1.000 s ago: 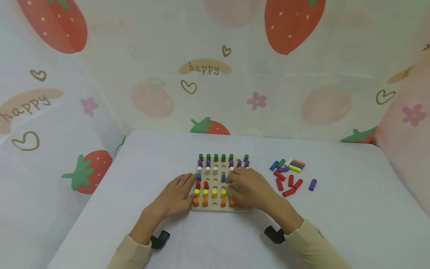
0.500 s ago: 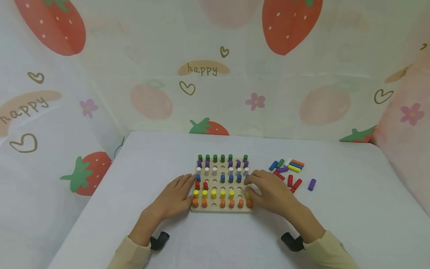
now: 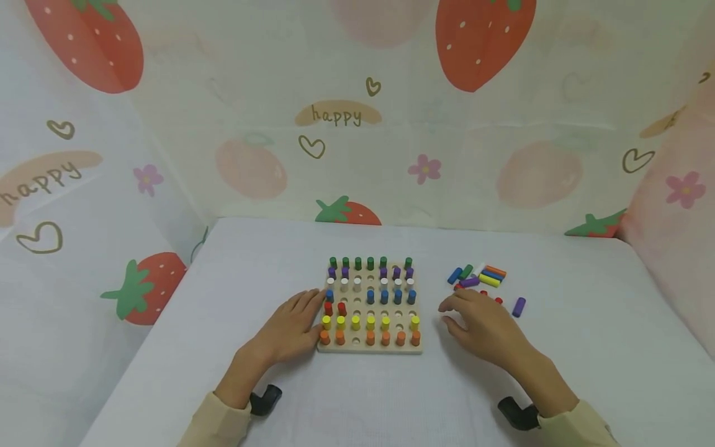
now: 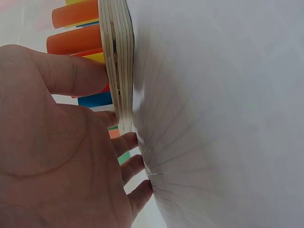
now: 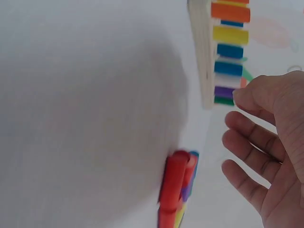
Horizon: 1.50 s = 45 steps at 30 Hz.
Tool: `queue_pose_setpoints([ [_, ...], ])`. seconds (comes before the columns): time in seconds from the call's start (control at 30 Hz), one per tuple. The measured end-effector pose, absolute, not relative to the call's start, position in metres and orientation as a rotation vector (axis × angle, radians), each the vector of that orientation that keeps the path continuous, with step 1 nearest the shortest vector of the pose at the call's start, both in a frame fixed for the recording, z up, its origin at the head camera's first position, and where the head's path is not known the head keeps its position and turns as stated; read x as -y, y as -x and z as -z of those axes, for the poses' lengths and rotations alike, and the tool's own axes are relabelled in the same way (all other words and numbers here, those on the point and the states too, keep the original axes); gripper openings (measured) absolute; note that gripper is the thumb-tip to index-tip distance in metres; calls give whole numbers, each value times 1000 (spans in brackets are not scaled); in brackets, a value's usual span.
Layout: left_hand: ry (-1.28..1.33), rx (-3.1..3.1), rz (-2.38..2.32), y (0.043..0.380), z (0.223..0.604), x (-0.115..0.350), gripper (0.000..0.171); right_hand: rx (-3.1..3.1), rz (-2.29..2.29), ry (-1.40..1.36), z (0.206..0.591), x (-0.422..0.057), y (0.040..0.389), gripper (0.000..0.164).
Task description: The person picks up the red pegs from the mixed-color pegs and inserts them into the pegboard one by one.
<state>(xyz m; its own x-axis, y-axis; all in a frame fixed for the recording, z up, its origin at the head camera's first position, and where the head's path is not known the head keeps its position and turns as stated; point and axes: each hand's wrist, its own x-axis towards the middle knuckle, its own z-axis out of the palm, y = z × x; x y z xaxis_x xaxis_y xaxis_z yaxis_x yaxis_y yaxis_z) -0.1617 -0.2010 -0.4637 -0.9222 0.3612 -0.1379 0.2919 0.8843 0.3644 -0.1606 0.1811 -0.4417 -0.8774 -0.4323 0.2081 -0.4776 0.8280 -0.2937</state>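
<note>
A wooden pegboard lies on the white table, bearing coloured pegs in rows, green at the back through to orange at the front. Some holes hold no peg; the red row has just two pegs, both at its left end. My left hand rests along the board's left edge; in the left wrist view its thumb touches the side of the board. To the right of the board my right hand hovers with nothing in it, fingers apart. It partly hides loose red pegs, which the right wrist view shows below the fingers.
Behind the right hand lie more loose pegs, among them a yellow peg, a green peg and a blue peg. One purple peg lies farther right. A strawberry-print sheet hangs around the table.
My right hand has moved right, off the board towards the loose red pegs. Blue pegs it covered at the right of their row now show. The left hand has stayed put.
</note>
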Motion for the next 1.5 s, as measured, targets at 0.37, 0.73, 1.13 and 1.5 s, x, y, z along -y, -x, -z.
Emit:
queue_pose_setpoints([
  [0.37,-495,-2854,-502,162,463,201,69,2881,-476,-662,442,-213,158,19],
  [0.73,-517,-2847,-500,164,464,199,69,2934,-446,-573,446,-233,153,23],
  [1.13,-517,-2855,-504,162,465,200,70,2967,-386,-525,451,-236,148,30],
  [1.5,-516,-2851,-495,164,467,201,70,2986,-404,-468,457,-245,147,25],
])
